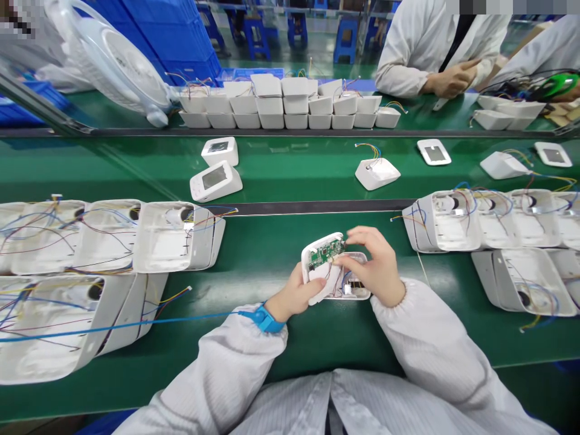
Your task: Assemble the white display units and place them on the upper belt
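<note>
A white cover (306, 257) with a green circuit board (322, 253) on its inner side is tilted up in front of me. My left hand (296, 293) grips its lower left part, thumb over a white piece. At the board's right end, my right hand (374, 266) has its thumb and forefinger close to the edge; what lies between the fingertips is too small to make out. Below and behind the cover sits an open white housing (365, 293) with wires and a small white connector inside. A blue strap (267, 318) with a cord is round my left wrist.
Open white housings with loose wires stand at left (170, 241) and right (453, 223). Beyond a dark rail, the green belt (294, 169) carries finished-looking units (216, 178) and a wired housing (377, 174). Farther back are stacked housings (269, 106), a fan (118, 54) and a person's hands (451, 80).
</note>
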Demonstrator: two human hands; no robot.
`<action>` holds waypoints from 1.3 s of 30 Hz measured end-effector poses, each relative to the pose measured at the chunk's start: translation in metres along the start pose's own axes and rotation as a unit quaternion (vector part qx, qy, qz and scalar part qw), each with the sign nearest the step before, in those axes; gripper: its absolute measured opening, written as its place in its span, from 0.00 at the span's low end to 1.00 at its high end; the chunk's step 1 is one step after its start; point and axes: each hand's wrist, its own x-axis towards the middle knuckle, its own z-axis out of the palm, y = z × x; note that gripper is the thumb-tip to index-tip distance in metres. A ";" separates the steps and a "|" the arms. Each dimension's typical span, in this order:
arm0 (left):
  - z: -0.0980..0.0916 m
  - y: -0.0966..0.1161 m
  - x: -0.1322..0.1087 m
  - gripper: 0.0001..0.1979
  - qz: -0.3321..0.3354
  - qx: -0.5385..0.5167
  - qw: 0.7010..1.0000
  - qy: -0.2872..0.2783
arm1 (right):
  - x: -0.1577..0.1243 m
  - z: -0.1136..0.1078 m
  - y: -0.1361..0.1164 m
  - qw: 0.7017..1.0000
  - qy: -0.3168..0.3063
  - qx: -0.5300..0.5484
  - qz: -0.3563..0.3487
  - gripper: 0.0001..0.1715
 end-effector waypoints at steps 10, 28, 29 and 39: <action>0.005 0.002 0.000 0.21 -0.019 -0.049 0.999 -0.010 | -0.007 0.004 0.010 0.994 -0.040 -0.059 -0.082 0.19; -0.031 0.046 0.016 0.44 0.158 0.383 0.909 -0.038 | 0.005 0.000 -0.013 0.965 -0.129 -0.029 -0.227 0.13; -0.025 0.045 0.016 0.49 0.137 0.405 0.902 -0.050 | 0.007 0.000 -0.013 0.948 -0.164 -0.066 -0.266 0.14; -0.013 -0.004 0.025 0.46 0.279 0.241 0.927 -0.066 | 0.025 -0.032 0.001 0.958 -0.225 -0.163 -0.074 0.08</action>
